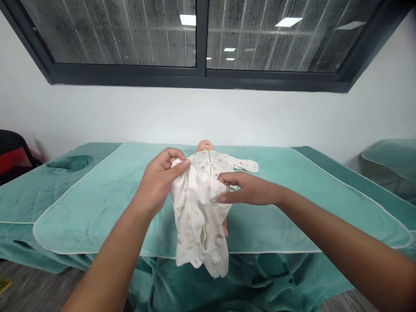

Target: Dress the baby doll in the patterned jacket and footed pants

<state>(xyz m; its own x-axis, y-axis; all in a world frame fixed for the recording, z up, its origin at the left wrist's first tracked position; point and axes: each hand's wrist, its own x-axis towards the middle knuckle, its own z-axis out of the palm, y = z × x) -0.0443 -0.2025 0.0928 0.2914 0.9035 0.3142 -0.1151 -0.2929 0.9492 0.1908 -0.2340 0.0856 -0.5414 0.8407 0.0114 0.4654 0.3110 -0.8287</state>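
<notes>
Nearest, the lower ends of the white printed baby clothes (191, 225) hang past the front edge of the light green mat (97, 208), in front of the draped dark green cover (276, 277). The cloth hangs in loose folds, seemingly because its weight comes mainly on the upper corner, where the left hand (159, 177) has thumb and fingers clamped on a bunched bit. The right hand (247, 188) comes in from the other side, thumb and forefinger apart, tips against the cloth's edge, probably steadying or spreading it. Both forearms are cut off by the picture's borders.

Behind the cloth lies the doll (205, 145), head towards the wall, likely so that its body faces the person. A sleeve (247, 165) stretches out flat to the right. The cloth covers most of the lower body; only a bit of leg (225, 227) shows at its side. Whether the held part belongs to the same garment as the sleeve cannot be told, and the doll's other arm is out of sight.

Farther back stand the white wall (146, 112) and the window (123, 34), cut off at the top, its streaked panes and reflections blurring what lies outside.
</notes>
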